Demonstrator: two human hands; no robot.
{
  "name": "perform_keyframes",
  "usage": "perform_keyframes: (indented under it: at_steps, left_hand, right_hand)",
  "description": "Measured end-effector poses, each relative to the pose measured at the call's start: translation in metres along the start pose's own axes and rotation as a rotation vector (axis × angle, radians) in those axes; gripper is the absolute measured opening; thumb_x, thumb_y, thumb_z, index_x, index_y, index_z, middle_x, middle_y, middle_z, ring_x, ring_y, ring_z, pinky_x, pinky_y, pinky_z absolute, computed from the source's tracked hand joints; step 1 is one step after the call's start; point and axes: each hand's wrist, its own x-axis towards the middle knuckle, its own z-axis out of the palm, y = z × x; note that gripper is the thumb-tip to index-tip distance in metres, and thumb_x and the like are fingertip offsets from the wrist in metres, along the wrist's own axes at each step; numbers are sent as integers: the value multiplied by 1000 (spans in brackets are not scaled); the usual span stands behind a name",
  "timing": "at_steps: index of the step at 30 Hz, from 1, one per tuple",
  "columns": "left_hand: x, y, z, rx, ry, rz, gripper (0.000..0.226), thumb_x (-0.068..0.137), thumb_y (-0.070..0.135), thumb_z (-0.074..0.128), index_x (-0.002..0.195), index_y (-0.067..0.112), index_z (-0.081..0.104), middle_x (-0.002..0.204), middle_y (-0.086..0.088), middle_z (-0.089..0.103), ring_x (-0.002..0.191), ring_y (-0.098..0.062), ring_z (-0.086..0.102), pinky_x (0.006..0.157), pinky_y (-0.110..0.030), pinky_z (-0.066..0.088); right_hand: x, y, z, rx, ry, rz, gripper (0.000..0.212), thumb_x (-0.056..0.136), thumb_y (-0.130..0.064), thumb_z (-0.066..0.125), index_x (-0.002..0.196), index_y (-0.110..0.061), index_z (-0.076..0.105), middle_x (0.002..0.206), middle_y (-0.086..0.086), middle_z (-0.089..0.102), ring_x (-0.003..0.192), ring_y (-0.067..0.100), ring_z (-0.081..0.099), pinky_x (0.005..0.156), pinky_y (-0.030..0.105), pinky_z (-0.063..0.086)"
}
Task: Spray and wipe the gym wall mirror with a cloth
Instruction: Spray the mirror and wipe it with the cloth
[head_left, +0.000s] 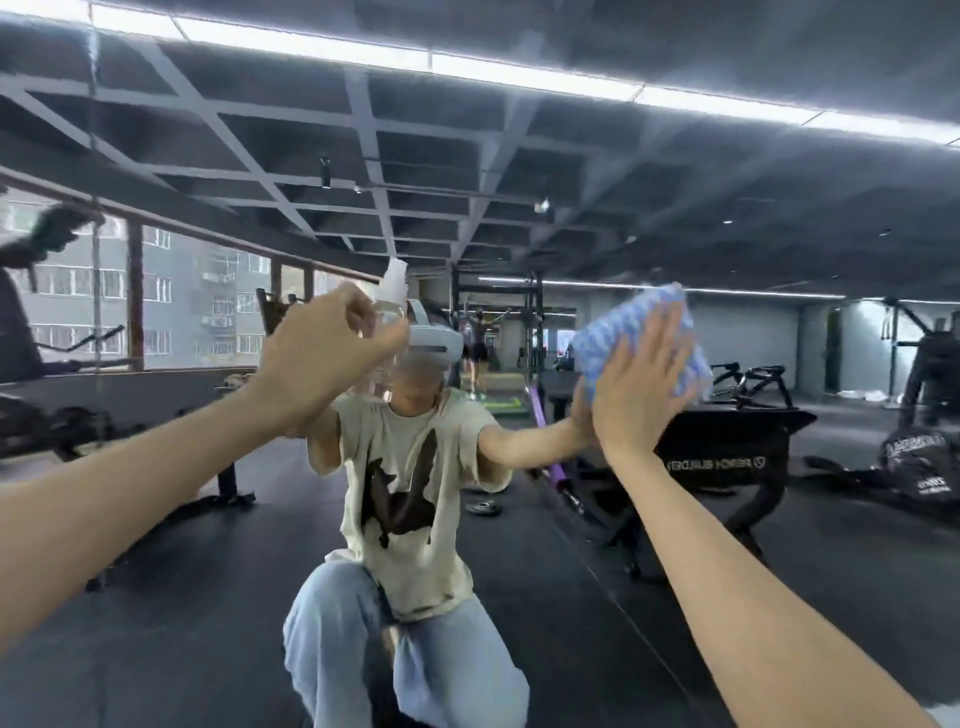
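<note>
The wall mirror (571, 545) fills nearly the whole view and reflects the gym and a kneeling person. My left hand (324, 358) is raised at centre left and grips a clear spray bottle (388, 312) with a white nozzle on top, close to the glass. My right hand (641, 379) is flat with straight fingers and presses a blue-and-white patterned cloth (631, 340) against the mirror at centre right. The hand covers the cloth's middle, and its reflection meets my palm.
The glass reflects a black weight bench (727, 447), a rack (498, 312), a weight plate (483, 507) on the dark floor, machines at both sides and windows (171, 301) at the left. A vertical seam in the mirror (96, 208) runs near the left edge.
</note>
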Motion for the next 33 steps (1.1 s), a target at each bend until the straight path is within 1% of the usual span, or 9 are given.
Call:
perform_keyframes:
  at_steps: [3, 6, 8, 11, 15, 20, 26, 29, 33]
  left_hand:
    - [-21, -6, 8, 3, -61, -50, 30, 87, 44, 63, 95, 17, 55, 85, 6, 59, 78, -10, 55, 63, -22, 38]
    - [-50, -12, 14, 6, -118, -97, 31, 85, 47, 63, 94, 18, 54, 82, 7, 59, 78, -13, 57, 63, -24, 38]
    - [-68, -12, 14, -2, -170, -120, 32, 84, 47, 65, 94, 18, 55, 81, 8, 59, 80, -15, 57, 68, -26, 40]
    - [-82, -14, 9, 70, -261, -105, 28, 82, 46, 65, 93, 24, 53, 85, 11, 60, 86, -14, 59, 77, -28, 41]
    - [-67, -1, 9, 65, -252, -49, 28, 85, 45, 64, 99, 24, 53, 87, 15, 58, 83, -7, 58, 72, -25, 41]
    - [-16, 46, 29, -63, -148, 26, 32, 88, 41, 63, 106, 15, 58, 97, 3, 62, 88, -14, 57, 68, -22, 39]
    - [11, 66, 37, -195, -78, 22, 20, 88, 39, 62, 88, 20, 56, 87, 8, 61, 81, -6, 56, 64, -17, 40]
    - [-2, 56, 42, -194, -121, 1, 18, 86, 39, 62, 82, 24, 53, 87, 3, 66, 80, -12, 62, 64, -20, 44]
    - [-26, 49, 54, -119, -184, -30, 19, 85, 40, 60, 85, 22, 54, 84, 3, 66, 77, -11, 62, 66, -21, 45]
  right_hand:
    - [-48, -26, -6, 62, 8, 139, 56, 105, -40, 17, 156, -18, 16, 163, 0, 15, 150, 26, 15, 115, 65, 6]
    - [-137, -17, -5, 40, -244, -837, 55, 104, -40, 21, 156, -24, 13, 163, -3, 15, 151, 24, 4, 116, 62, -6]
    - [-157, 15, -4, 36, -284, -1157, 50, 104, -38, 25, 153, -27, 24, 161, -6, 21, 151, 20, -2, 117, 61, -3]
    - [-132, 41, -3, -16, -198, -863, 52, 105, -41, 16, 156, -28, 15, 163, -9, 4, 151, 19, -1, 115, 65, 9]
    - [-49, 4, -13, 24, -103, 221, 60, 103, -43, 6, 157, -18, 10, 164, 0, 5, 151, 25, 3, 114, 67, 6]
    - [33, -55, -12, 19, -214, -485, 62, 101, -47, 14, 157, -20, 11, 164, -2, 10, 151, 24, 5, 114, 60, -8]
    - [108, 23, -30, 159, -158, 454, 78, 98, -65, 21, 157, -19, -2, 164, -5, -6, 151, 21, -7, 115, 64, 0]
    - [61, 28, -28, 153, -101, 613, 81, 97, -66, 23, 156, -18, -3, 165, -4, -5, 151, 22, -4, 113, 68, 3]
    - [-53, -12, -17, 141, -212, -130, 75, 97, -64, 25, 156, -19, 10, 162, 5, 16, 150, 24, 12, 114, 65, 15]
